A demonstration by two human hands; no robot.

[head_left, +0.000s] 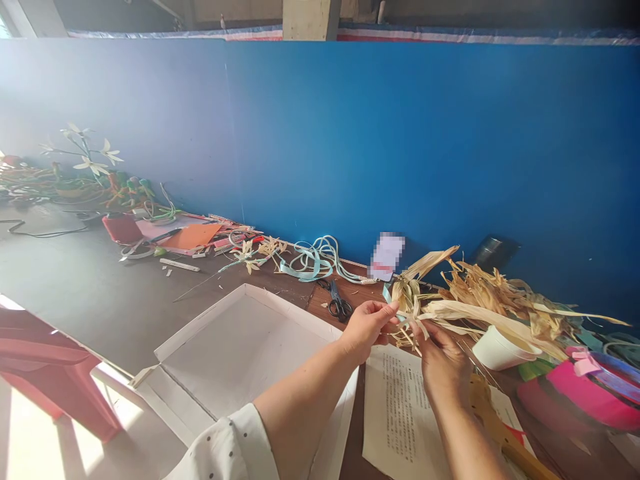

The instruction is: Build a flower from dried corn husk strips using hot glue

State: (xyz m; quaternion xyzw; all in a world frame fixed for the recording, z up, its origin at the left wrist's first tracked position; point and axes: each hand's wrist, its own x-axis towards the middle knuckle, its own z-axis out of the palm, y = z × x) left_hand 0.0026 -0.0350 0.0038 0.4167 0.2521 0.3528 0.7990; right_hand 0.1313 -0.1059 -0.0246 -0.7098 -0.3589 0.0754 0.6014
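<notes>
Above a printed sheet (393, 407), my left hand (369, 330) pinches a pale corn husk flower (411, 312) from the left side. My right hand (445, 363) has its fingers closed on the same flower from below right, near a thin stick-like stem. Fingers partly hide where the petals join the stem. Dried corn husks (505, 300) lie heaped just beyond, to the right. Black scissors (339, 303) rest on the table left of the flower. A finished-looking husk flower spray (247, 257) lies farther left on a thin wire.
An open white cardboard tray (240, 320) occupies the front left. Pale blue ribbon (313, 260) and a phone (387, 257) lie along the blue partition (350, 147). At right are a tipped white cup (500, 348), a pink container (565, 393) and a yellow tool (485, 407).
</notes>
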